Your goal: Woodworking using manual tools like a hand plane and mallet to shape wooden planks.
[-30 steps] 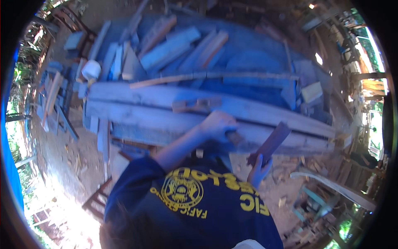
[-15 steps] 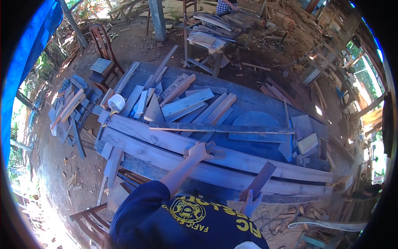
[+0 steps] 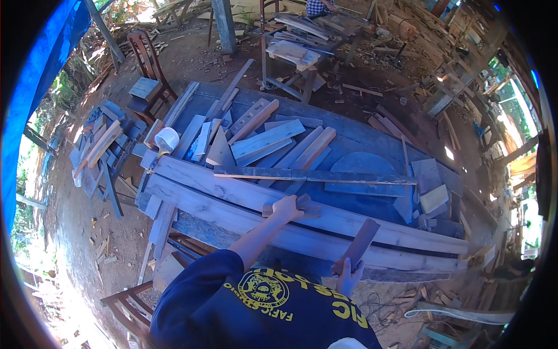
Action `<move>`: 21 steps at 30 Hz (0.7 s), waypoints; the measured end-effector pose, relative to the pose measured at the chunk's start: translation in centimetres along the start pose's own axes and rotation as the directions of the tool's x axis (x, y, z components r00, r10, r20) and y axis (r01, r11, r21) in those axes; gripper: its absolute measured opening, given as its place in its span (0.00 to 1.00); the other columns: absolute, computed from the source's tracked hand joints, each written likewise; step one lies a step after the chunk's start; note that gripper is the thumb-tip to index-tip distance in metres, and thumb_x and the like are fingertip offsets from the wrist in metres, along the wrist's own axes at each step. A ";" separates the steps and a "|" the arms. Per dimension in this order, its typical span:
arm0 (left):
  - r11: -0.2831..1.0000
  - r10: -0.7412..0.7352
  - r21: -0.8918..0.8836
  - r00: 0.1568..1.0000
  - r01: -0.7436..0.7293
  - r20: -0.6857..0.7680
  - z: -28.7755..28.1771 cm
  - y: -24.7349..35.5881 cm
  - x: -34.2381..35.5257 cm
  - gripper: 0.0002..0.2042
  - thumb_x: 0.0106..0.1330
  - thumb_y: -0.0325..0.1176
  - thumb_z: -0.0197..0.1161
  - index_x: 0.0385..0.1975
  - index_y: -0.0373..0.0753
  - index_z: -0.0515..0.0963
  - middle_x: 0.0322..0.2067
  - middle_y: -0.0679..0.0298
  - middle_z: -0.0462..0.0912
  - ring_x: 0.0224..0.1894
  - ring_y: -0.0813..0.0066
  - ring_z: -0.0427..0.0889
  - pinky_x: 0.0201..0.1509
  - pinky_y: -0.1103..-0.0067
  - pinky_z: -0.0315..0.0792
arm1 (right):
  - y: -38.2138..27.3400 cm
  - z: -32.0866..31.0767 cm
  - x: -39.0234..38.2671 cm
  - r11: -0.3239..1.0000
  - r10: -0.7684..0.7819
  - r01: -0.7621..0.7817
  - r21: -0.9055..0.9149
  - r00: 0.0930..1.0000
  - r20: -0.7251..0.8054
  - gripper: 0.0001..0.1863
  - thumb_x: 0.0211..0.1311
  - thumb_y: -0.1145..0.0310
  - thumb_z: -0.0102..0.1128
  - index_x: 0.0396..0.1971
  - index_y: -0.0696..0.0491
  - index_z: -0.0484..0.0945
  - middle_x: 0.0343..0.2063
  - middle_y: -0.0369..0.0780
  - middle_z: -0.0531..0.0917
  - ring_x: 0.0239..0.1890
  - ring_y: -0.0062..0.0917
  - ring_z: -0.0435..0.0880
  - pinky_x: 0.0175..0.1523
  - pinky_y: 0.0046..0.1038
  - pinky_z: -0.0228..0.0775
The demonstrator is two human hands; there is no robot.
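Note:
My left hand [image 3: 285, 208] is closed on a small brown wooden block [image 3: 311, 212], which has a short crosspiece and rests on the long planks. It may be a hand plane, but the fingers hide part of it. Under it, two long pale planks [image 3: 203, 180] lie side by side with a dark gap between them. Close to my body, my right hand [image 3: 349, 277] grips the lower end of a reddish-brown piece of board [image 3: 361, 241], held tilted over the nearer plank. A narrow dark-edged strip of wood [image 3: 314, 175] lies beyond the planks.
Several offcuts [image 3: 264, 142] cover the blue-grey worktable [image 3: 366, 136]. A white cup [image 3: 167, 139] stands at its left end. A wooden chair [image 3: 148, 70] and a scrap pile [image 3: 104, 139] are at the left. A post [image 3: 224, 26] and another person [image 3: 318, 7] are at the back.
The view has shifted slightly. My right hand and the reddish-brown board have moved a little left and away from me. My left hand keeps its hold on the block, near the same place.

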State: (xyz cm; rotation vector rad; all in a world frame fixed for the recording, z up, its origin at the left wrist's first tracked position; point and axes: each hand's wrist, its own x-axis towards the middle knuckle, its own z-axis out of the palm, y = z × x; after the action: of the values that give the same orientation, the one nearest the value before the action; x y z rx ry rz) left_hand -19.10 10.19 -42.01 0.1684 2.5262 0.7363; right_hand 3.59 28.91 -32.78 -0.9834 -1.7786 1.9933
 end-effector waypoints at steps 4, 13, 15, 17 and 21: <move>1.000 0.031 0.000 0.999 -0.031 -0.031 0.0 -0.2 -0.6 0.26 0.49 0.49 0.68 0.47 0.42 0.76 0.45 0.57 0.80 0.47 0.59 0.82 0.50 0.66 0.76 | 0.6 -0.3 0.3 1.000 0.002 -0.002 -0.006 1.000 0.023 0.16 0.67 0.70 0.53 0.49 0.58 0.61 0.28 0.46 0.79 0.22 0.28 0.82 0.21 0.24 0.71; 0.988 0.150 0.062 0.985 -0.145 -0.089 1.3 0.1 -0.8 0.23 0.54 0.44 0.64 0.49 0.41 0.74 0.46 0.55 0.78 0.45 0.56 0.82 0.49 0.66 0.77 | 0.7 0.1 0.4 1.000 0.013 -0.013 -0.010 1.000 0.018 0.16 0.67 0.70 0.53 0.49 0.59 0.61 0.29 0.46 0.80 0.23 0.29 0.82 0.21 0.24 0.71; 0.989 0.128 0.093 0.987 -0.119 -0.099 1.5 0.2 -0.8 0.23 0.54 0.43 0.64 0.48 0.40 0.74 0.47 0.54 0.77 0.45 0.55 0.82 0.49 0.65 0.77 | 0.8 0.2 0.4 0.999 0.023 -0.022 -0.027 1.000 0.019 0.15 0.67 0.70 0.53 0.48 0.58 0.62 0.29 0.46 0.80 0.23 0.29 0.82 0.21 0.25 0.71; 0.991 0.121 0.071 0.987 -0.114 -0.104 1.4 0.1 -0.9 0.23 0.55 0.43 0.64 0.48 0.40 0.74 0.47 0.54 0.76 0.45 0.54 0.82 0.48 0.65 0.77 | 1.0 0.1 0.5 1.000 0.013 -0.012 -0.029 0.999 0.031 0.15 0.67 0.70 0.53 0.47 0.58 0.61 0.28 0.46 0.80 0.23 0.29 0.82 0.21 0.25 0.71; 0.995 0.101 0.000 0.984 -0.102 -0.144 0.8 0.1 -1.7 0.20 0.55 0.41 0.65 0.47 0.40 0.74 0.47 0.55 0.75 0.43 0.53 0.82 0.46 0.64 0.78 | 1.4 0.3 0.6 1.000 -0.009 0.009 -0.026 1.000 0.000 0.13 0.67 0.67 0.55 0.42 0.58 0.64 0.25 0.44 0.79 0.19 0.27 0.79 0.20 0.24 0.68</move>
State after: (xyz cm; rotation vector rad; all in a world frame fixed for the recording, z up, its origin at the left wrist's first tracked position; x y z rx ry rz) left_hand -17.20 10.23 -41.84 0.2520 2.6677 0.8244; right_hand 3.30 28.81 -34.24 -0.9822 -1.8093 1.9699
